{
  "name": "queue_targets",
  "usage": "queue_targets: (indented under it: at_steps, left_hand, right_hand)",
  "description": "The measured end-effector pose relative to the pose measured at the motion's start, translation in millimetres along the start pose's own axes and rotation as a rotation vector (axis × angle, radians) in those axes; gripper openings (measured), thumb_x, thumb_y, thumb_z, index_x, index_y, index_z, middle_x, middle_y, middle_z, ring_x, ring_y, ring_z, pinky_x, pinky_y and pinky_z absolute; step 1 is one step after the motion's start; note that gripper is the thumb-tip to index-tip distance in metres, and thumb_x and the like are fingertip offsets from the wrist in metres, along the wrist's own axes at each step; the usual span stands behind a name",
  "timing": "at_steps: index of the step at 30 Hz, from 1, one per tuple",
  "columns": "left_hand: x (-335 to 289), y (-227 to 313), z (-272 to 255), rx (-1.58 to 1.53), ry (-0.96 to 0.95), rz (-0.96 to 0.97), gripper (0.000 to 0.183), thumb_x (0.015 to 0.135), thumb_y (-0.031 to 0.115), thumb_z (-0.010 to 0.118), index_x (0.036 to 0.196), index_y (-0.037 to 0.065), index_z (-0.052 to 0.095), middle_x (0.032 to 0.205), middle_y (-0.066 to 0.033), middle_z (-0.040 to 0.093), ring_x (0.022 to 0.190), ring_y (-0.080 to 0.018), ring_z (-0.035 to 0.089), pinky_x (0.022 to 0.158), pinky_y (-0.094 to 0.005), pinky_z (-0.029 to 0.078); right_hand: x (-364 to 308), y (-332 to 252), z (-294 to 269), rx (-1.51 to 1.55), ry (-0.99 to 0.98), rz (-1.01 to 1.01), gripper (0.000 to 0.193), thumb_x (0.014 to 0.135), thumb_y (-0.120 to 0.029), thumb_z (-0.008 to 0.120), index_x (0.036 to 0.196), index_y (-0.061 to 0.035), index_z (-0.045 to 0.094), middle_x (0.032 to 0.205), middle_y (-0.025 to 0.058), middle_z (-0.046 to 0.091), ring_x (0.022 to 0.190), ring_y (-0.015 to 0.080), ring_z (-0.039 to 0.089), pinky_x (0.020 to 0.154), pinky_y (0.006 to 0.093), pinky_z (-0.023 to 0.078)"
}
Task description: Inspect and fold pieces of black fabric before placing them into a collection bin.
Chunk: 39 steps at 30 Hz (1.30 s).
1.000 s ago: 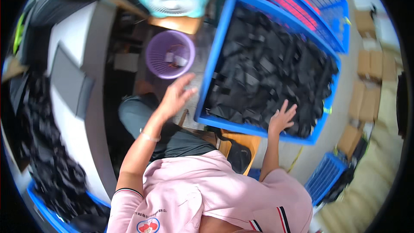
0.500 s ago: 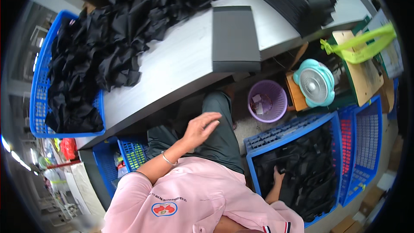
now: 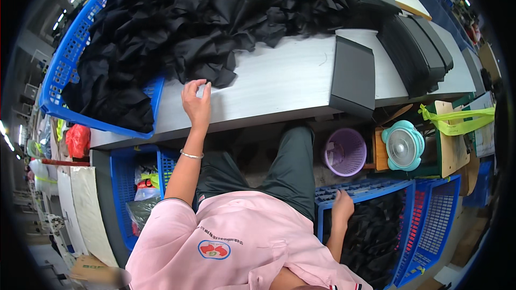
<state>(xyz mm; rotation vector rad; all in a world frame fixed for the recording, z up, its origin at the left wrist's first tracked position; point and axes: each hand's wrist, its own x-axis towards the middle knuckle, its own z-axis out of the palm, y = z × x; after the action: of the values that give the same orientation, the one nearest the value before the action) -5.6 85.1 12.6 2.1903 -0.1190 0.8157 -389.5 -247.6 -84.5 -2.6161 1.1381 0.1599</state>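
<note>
My left hand (image 3: 196, 106) reaches over the near edge of the table, its thumb and fingers apart with nothing between them. Its fingertips are at the lower edge of a heap of crumpled black fabric pieces (image 3: 215, 27); I cannot tell whether they touch. My right hand (image 3: 342, 208) is raised above the near side of a blue crate (image 3: 365, 189), fingers curled in and no cloth hanging from them. Inside that crate lie many black pieces (image 3: 376, 225). A flat dark grey panel (image 3: 352, 75) rests on the table, its near end over the edge.
A blue basket (image 3: 70, 70) at the table's left holds part of the fabric heap. Stacked dark panels (image 3: 414, 53) stand at the right. Below are a purple bin (image 3: 345, 152), a turquoise fan (image 3: 404, 145), another blue crate (image 3: 438, 225) and a blue basket of bags (image 3: 121, 182).
My left hand has gone from above my lap up to the fabric heap. My right hand has risen out of the blue crate's contents. The view has shifted.
</note>
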Motion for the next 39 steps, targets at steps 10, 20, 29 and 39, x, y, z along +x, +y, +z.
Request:
queue_targets:
  at_steps: [10, 20, 29, 39]
  left_hand:
    - [61, -77, -13, 0.145, 0.296, 0.033, 0.021, 0.086, 0.008, 0.07, 0.107, 0.005, 0.065, 0.113, -0.0113, 0.06, 0.105, -0.0278, 0.056, 0.093, -0.0374, 0.045]
    - [91, -39, -29, -0.569, 0.07, -0.205, 0.009, 0.093, 0.006, 0.065, 0.099, 0.0, 0.064, 0.109, -0.006, 0.07, 0.08, -0.0098, 0.055, 0.074, -0.0252, 0.047]
    - [-28, 62, -62, -0.924, -0.257, 0.009, 0.012, 0.096, 0.0, 0.056, 0.107, 0.005, 0.052, 0.14, -0.0118, 0.051, 0.107, -0.0125, 0.056, 0.092, -0.025, 0.043]
    - [-151, 36, -71, -0.909, -0.349, -0.615, 0.027, 0.092, 0.002, 0.064, 0.116, 0.002, 0.05, 0.143, -0.0172, 0.04, 0.117, -0.0248, 0.055, 0.092, -0.0334, 0.054]
  right_hand:
    - [-6, -181, -19, 0.183, 0.135, -0.737, 0.022, 0.093, -0.018, 0.064, 0.11, -0.0041, 0.065, 0.092, 0.0134, 0.068, 0.078, 0.0326, 0.069, 0.067, 0.0418, 0.055]
    - [-5, -286, -59, 0.318, 0.29, -1.087, 0.019, 0.088, -0.009, 0.068, 0.106, -0.002, 0.066, 0.093, 0.0102, 0.068, 0.08, 0.0263, 0.069, 0.069, 0.0354, 0.056]
    - [19, -380, -89, 1.149, 0.106, -1.008, 0.018, 0.092, 0.003, 0.054, 0.11, 0.0043, 0.06, 0.114, 0.0172, 0.063, 0.095, 0.0377, 0.064, 0.082, 0.0401, 0.054]
    - [54, -351, -13, 0.298, 0.414, -0.905, 0.028, 0.078, -0.015, 0.065, 0.105, -0.0051, 0.068, 0.098, 0.0167, 0.067, 0.085, 0.0357, 0.064, 0.073, 0.0431, 0.051]
